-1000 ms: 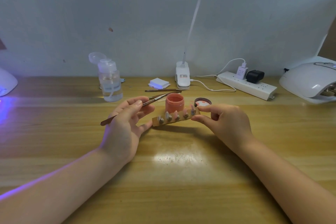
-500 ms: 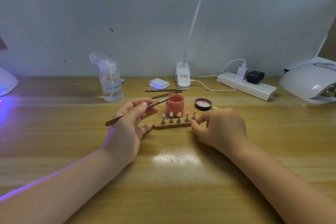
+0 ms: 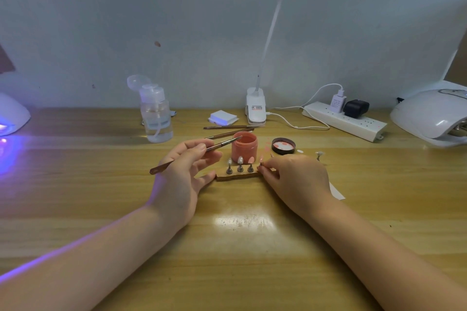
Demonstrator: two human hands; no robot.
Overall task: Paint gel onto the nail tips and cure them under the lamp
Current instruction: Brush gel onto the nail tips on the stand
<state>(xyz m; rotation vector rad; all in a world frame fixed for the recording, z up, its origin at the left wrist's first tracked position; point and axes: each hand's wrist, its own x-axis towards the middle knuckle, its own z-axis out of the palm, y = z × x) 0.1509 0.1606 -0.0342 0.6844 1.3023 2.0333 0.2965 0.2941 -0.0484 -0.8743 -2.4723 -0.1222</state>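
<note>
Nearest, my left hand (image 3: 184, 174) pinches the brush (image 3: 199, 153), bristles poised over the open gel jar (image 3: 244, 146); its lower fingers touch the wooden holder (image 3: 237, 176) on the table (image 3: 240, 247).

My right hand (image 3: 293, 179) pinches one small stand (image 3: 261, 162) at the holder's end, I think; the grip is partly hidden.

Three nail tips (image 3: 240, 160) stand upright in the holder.

Risks: a nudge topples the stands; a loaded brush drips; the jar tips.

Farther: lid (image 3: 283, 146), white curing lamp (image 3: 429, 116) far right, well apart from the tips.
</note>
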